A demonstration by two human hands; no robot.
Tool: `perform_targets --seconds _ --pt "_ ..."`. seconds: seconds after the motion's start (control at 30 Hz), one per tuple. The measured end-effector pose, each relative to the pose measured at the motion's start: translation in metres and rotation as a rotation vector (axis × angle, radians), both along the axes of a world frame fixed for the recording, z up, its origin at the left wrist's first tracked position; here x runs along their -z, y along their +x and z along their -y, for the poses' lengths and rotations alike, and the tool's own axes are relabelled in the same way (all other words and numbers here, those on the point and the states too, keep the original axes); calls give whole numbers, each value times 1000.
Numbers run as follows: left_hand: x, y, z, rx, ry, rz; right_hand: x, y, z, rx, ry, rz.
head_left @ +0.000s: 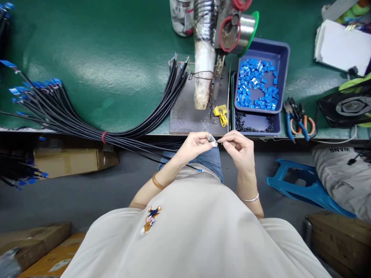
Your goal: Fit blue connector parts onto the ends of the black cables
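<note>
My left hand (194, 146) is closed in a pinch just in front of the bench edge, with whitish wrapping at its fingertips. Facing it, my right hand (240, 150) also pinches, its fingertips almost touching the left ones. A tiny dark piece shows between the two hands, too small to name. Black cables (136, 144) run from the left to behind my left wrist. One thin cable passes under that forearm and ends in a blue connector (199, 170) by my shirt.
A tied cable bundle (87, 129) lies on the green bench (116, 38). Behind my hands are a white-wrapped nozzle (202, 77), a yellow clip (222, 114) and a solder spool (247, 33). A tray (282, 69) holds blue connectors; pliers (298, 121) lie right. A blue stool (292, 189) stands below.
</note>
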State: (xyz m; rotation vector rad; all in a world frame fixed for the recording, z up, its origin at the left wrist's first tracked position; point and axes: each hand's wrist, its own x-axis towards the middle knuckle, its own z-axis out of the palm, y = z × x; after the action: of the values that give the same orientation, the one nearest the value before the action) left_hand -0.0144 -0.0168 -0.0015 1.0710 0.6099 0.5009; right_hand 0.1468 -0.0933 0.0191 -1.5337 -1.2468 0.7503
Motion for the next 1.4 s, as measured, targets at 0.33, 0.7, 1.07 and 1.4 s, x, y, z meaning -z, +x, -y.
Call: perform_targets --seconds 0.33,0.7,1.07,1.4 --pt "0 4 1 -79 9 28 -2 -6 7 -9 114 315" --pt "0 6 5 -187 144 9 6 -12 5 228 -27 -81" --pt "6 5 7 -232 262 3 7 -20 -6 189 1 -120" --pt "8 4 7 -236 297 -16 9 -21 -7 191 0 -141"
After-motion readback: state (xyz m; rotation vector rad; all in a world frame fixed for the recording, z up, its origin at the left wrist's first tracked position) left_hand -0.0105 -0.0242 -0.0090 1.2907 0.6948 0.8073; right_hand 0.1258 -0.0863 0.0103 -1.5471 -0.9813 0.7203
